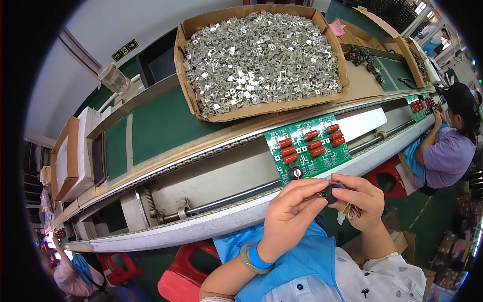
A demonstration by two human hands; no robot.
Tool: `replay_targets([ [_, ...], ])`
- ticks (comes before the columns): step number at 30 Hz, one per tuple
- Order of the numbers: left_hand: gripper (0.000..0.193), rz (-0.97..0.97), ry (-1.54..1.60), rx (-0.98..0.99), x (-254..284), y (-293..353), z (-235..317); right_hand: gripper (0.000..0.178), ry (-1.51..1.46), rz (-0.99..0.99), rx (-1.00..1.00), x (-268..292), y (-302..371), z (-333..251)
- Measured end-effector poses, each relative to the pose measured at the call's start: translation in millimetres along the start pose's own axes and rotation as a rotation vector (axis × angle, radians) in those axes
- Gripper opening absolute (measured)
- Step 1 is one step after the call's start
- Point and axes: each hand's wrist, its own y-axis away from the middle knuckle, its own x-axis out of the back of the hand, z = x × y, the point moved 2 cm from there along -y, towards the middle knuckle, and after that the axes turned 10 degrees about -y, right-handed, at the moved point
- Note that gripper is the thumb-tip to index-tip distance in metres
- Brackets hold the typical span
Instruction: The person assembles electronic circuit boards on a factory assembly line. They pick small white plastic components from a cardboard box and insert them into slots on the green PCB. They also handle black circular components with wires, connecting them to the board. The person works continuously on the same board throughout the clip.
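Right of centre, the left hand (294,209) and right hand (363,199) pinch a half-hidden dark part (331,193) between fingers (308,187), seemingly steadying it beside the green board (298,142).

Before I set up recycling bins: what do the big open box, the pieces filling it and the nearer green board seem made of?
Open box: likely cardboard, matte, given its thin brown walls. Pieces: probably metal, silvery, since many glint brightly. Green board: perhaps coated resin laminate, smooth, given its pale circuit markings; core unclear.

Pale wall (146,22); green floor (413,209); red stools (173,284); bright windows (420,7) upper right.
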Motion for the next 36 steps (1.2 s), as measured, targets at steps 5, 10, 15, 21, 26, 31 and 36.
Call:
replay_targets([
  [5,0.035,0.029,0.264,0.071,-11.2,3.7,-17.5,0.044,0.133,0.005,-0.003,0.8,7.4,1.7],
  [10,0.03,0.026,0.435,0.0,-26.5,5.8,-27.5,0.039,0.139,0.017,0.103,6.4,17.2,4.3],
  [15,0.037,-0.018,0.398,0.154,-35.9,8.2,-19.3,0.04,0.079,0.047,0.07,23.3,25.3,6.8],
  [21,0.032,-0.172,-0.62,-0.108,-13.4,13.4,-13.8,0.043,0.234,0.027,-0.011,27.7,3.6,30.1],
  [26,0.026,-0.177,-1.06,-0.385,3.2,12.8,-8.8,0.043,0.338,-0.017,-0.024,12.0,0.7,50.1],
  [31,0.036,-0.095,-1.301,-0.483,3.8,2.3,-17.2,0.04,0.458,-0.099,-0.005,11.6,3.7,58.4],
  [36,0.037,-0.119,-1.466,-0.505,0.0,4.1,-28.7,0.036,0.501,-0.136,0.003,7.2,2.5,61.8],
])
